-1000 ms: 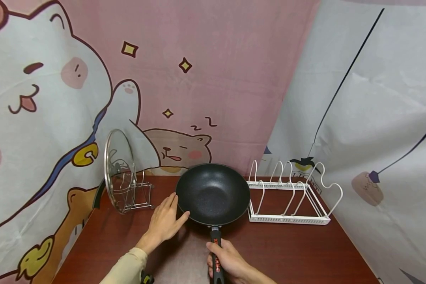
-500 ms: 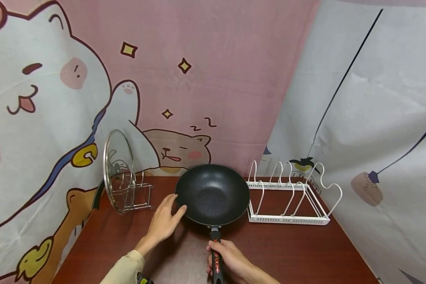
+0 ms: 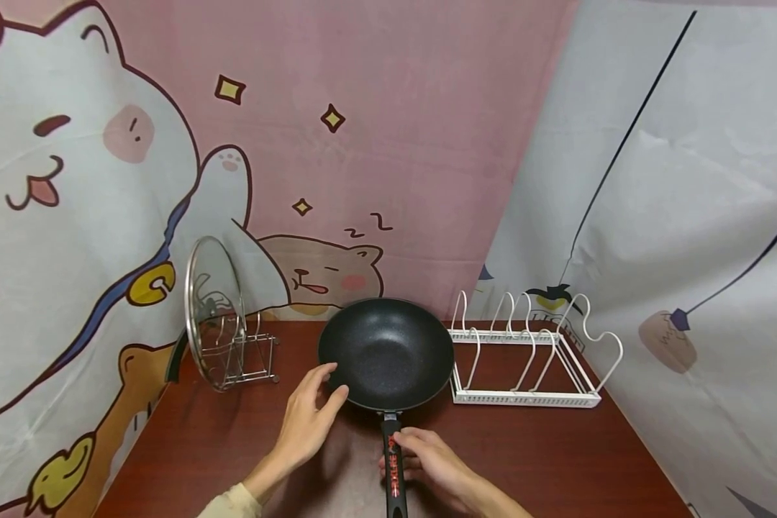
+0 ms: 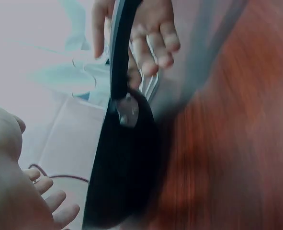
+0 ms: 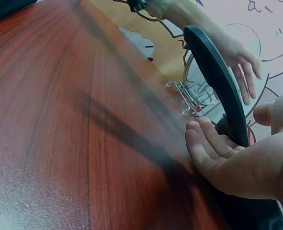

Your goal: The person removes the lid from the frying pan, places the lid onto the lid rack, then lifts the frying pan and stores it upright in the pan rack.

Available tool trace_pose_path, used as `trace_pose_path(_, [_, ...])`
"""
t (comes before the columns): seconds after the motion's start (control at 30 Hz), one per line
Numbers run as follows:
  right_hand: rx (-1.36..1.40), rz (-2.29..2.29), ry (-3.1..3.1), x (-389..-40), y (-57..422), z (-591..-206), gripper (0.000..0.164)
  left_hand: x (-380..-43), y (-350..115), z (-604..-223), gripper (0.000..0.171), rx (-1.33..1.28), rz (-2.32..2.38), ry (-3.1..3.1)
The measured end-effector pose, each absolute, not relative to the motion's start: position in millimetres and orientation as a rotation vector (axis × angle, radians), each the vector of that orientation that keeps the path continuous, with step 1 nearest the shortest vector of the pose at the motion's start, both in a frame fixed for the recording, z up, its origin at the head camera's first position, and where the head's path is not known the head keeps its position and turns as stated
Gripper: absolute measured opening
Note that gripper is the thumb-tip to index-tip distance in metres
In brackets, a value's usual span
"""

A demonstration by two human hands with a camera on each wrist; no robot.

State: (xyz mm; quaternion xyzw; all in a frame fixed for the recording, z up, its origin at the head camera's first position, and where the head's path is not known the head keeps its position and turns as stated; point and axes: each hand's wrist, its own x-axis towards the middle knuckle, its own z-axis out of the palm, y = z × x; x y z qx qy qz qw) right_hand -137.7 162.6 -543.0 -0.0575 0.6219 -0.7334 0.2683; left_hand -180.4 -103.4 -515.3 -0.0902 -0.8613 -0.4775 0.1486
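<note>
A black wok (image 3: pixel 388 354) sits on the table with its long black handle (image 3: pixel 393 467), marked in red lettering, pointing toward me. My right hand (image 3: pixel 437 464) is at the handle's right side. Its fingers reach under the handle and the thumb lies along the top edge; in the right wrist view the fingers (image 5: pixel 208 143) are loosely extended, not curled round it. My left hand (image 3: pixel 307 417), fingers spread, is at the wok's lower left rim. From the left wrist view the wok's side (image 4: pixel 127 163) and handle show between both relaxed hands.
To the left, a glass lid (image 3: pixel 215 316) stands upright in a small wire rack (image 3: pixel 255 375). A white metal rack (image 3: pixel 524 398) with several upright loops stands right of the wok. A printed cloth (image 3: pixel 427 144) hangs behind the brown table (image 3: pixel 524 460).
My right hand has loosened from the handle and shifted slightly right. The left hand has drawn back a little from the rim, downward. The wok stays in place.
</note>
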Motion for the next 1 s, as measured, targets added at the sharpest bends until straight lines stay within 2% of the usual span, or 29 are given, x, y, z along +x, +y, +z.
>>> trace_pose_path(0.3, [-0.154,-1.972,1.707,-143.6,165.5,-542.2,0.031,-154.7,-89.4,-510.7,0.033,-0.300,-1.573,-2.472])
trace_pose_path(0.6, [-0.119,-1.966,1.748,-149.9,164.6,-547.2,0.032,-132.4,-82.8,-523.3,0.020,-0.364,-1.682,-2.544])
trace_pose_path(0.83, [-0.108,-1.958,1.759,-154.8,164.6,-550.2,0.038,-120.0,-81.1,-534.8,0.026,-0.510,-1.819,-2.601])
trace_pose_path(1.0, [-0.102,-1.968,1.734,-157.9,163.3,-551.2,0.038,-115.4,-80.5,-541.1,0.032,-0.521,-2.017,-2.644])
